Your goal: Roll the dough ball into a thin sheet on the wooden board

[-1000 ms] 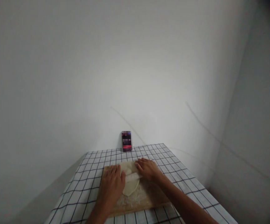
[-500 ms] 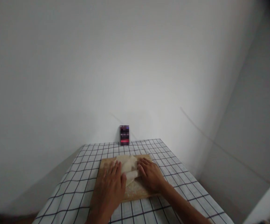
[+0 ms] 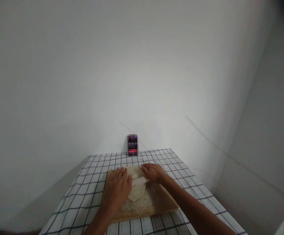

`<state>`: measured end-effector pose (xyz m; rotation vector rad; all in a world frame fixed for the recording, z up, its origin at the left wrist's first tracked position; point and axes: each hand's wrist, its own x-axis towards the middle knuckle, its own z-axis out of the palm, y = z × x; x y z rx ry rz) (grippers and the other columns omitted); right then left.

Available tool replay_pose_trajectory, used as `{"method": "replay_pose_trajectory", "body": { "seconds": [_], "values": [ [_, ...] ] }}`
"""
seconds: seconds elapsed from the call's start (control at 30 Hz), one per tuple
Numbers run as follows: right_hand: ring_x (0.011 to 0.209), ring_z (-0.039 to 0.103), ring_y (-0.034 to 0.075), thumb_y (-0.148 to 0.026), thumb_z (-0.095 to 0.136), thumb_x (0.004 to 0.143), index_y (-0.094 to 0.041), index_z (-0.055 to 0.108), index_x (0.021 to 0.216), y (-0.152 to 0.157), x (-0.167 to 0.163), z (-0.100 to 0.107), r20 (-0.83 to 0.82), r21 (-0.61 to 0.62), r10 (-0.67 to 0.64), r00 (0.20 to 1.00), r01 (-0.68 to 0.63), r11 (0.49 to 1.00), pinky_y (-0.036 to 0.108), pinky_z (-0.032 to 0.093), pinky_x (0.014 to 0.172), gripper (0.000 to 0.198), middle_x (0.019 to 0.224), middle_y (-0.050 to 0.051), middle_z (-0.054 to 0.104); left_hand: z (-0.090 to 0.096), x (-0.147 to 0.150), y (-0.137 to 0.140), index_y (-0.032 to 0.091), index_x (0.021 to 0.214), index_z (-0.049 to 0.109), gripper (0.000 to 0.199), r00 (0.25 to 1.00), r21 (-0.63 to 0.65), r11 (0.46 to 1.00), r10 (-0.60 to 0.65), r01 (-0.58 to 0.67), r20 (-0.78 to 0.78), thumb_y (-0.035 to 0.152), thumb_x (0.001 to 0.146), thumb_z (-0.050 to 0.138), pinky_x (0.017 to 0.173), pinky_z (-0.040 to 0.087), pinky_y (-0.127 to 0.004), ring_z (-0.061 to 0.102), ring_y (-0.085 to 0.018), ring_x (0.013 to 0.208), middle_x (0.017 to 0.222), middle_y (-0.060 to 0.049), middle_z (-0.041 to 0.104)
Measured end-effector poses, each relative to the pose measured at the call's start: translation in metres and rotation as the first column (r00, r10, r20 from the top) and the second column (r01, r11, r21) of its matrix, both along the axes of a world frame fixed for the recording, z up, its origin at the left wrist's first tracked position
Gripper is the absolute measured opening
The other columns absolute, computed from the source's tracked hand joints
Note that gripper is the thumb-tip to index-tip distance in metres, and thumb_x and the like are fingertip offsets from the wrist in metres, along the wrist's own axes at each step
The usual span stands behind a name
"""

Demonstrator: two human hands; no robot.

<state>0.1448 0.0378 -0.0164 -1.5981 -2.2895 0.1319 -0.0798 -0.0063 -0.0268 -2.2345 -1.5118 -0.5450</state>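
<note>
wall (image 3: 142, 65): plain, pale, fills most of view; thin faint curved line (image 3: 205, 137) running down it toward the right
table cloth (image 3: 83, 192): white, dark grid lines, laid over tabletop, far edge by wall
board (image 3: 158, 204): light wood, flat on cloth, pale dusting on near part, likely flour
left hand (image 3: 117, 185): palm down, fingers pointing away, over left end of a rolling pin (image 3: 140, 181)
right hand (image 3: 154, 173): palm down, over right end of same pin
hands state: apart, one per pin end; can't tell if fingers wrap the pin, undersides hidden
dough (image 3: 136, 192): pale flattened sheet on board, between hands, rounded near edge, partly covered
dark block (image 3: 132, 146): upright at far edge of cloth, near wall, pixelated, reddish band low down
pin: pale, slim, lies crosswise on dough, only middle shows
</note>
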Motion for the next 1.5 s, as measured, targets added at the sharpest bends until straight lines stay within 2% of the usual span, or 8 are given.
{"method": "replay_pose_trajectory", "body": {
  "seconds": [0.2,0.37,0.57,0.7,0.9,1.1,1.3,1.5],
  "values": [
    [0.130,0.062,0.026,-0.043,0.033,0.106,-0.026,0.071,0.129,0.008,0.001,0.003,-0.010,-0.019,0.004,1.000,-0.004,1.000,0.042,0.047,0.107,0.048,0.139,0.007,0.069,0.003,0.003,0.000,0.007,0.131,0.066,0.046,1.000,-0.012,1.000,0.016,-0.016,-0.005,0.029,0.102,0.038,0.114,0.037,-0.063,0.058,-0.039,0.134,0.137,-0.023,0.067],
    [0.138,0.054,0.025,-0.034,0.028,0.108,-0.019,0.066,0.134,-0.043,0.004,-0.004,-0.011,0.061,0.014,1.000,-0.013,0.998,0.044,0.038,0.118,0.049,0.144,0.011,0.064,-0.011,0.005,-0.024,0.010,0.138,0.062,0.049,0.999,0.062,0.998,-0.035,0.033,0.029,0.034,0.103,0.037,0.118,0.037,-0.060,0.054,-0.036,0.140,0.144,-0.019,0.063],
    [0.146,0.045,0.031,-0.042,0.032,0.108,-0.016,0.057,0.145,-0.097,0.013,-0.030,-0.060,0.172,-0.023,0.998,0.033,0.985,0.051,0.040,0.119,0.051,0.154,0.017,0.053,-0.037,0.003,-0.053,0.017,0.148,0.054,0.051,0.981,0.166,0.974,-0.172,0.155,0.090,0.040,0.106,0.035,0.117,0.041,-0.054,0.057,-0.030,0.137,0.149,-0.012,0.060],
    [0.147,0.044,0.029,-0.042,0.031,0.109,-0.020,0.060,0.142,-0.082,0.010,-0.021,-0.035,0.124,-0.016,0.999,0.021,0.992,0.048,0.038,0.120,0.050,0.156,0.014,0.053,-0.029,0.001,-0.045,0.015,0.144,0.058,0.052,0.989,0.105,0.986,-0.137,0.130,0.058,0.044,0.107,0.035,0.114,0.045,-0.054,0.056,-0.032,0.138,0.148,-0.013,0.061],
    [0.129,0.062,0.028,-0.047,0.027,0.109,-0.022,0.066,0.135,-0.014,-0.002,0.010,-0.008,-0.010,-0.060,0.998,0.060,0.998,0.041,0.048,0.105,0.053,0.138,0.012,0.068,0.005,0.007,-0.011,0.014,0.141,0.061,0.051,1.000,-0.100,0.995,0.021,-0.022,-0.006,0.043,0.107,0.035,0.117,0.037,-0.060,0.053,-0.034,0.141,0.147,-0.016,0.061],
    [0.116,0.069,0.028,-0.053,0.027,0.107,-0.024,0.074,0.117,0.028,-0.005,0.008,0.010,-0.080,0.000,1.000,0.001,0.997,0.040,0.050,0.094,0.056,0.125,0.010,0.075,0.017,0.015,-0.007,0.009,0.140,0.061,0.051,0.995,-0.186,0.978,0.093,-0.098,-0.037,0.037,0.107,0.035,0.118,0.031,-0.066,0.047,-0.039,0.145,0.148,-0.021,0.059],
    [0.127,0.063,0.026,-0.048,0.026,0.109,-0.026,0.068,0.131,0.011,-0.001,0.003,0.015,-0.045,0.016,1.000,-0.015,0.999,0.040,0.047,0.103,0.052,0.137,0.008,0.069,0.018,0.021,-0.020,0.004,0.145,0.055,0.054,0.998,-0.176,0.983,0.055,-0.054,0.000,0.034,0.106,0.034,0.120,0.026,-0.068,0.042,-0.040,0.148,0.152,-0.022,0.052],
    [0.146,0.044,0.028,-0.040,0.027,0.110,-0.019,0.056,0.147,-0.046,0.015,-0.017,-0.011,0.092,0.035,0.999,-0.034,0.995,0.047,0.033,0.121,0.051,0.153,0.012,0.056,-0.017,0.022,-0.043,0.014,0.149,0.053,0.053,0.995,-0.015,0.997,-0.070,0.071,0.074,0.040,0.106,0.036,0.122,0.028,-0.063,0.042,-0.035,0.149,0.156,-0.013,0.052]
  ]
}}
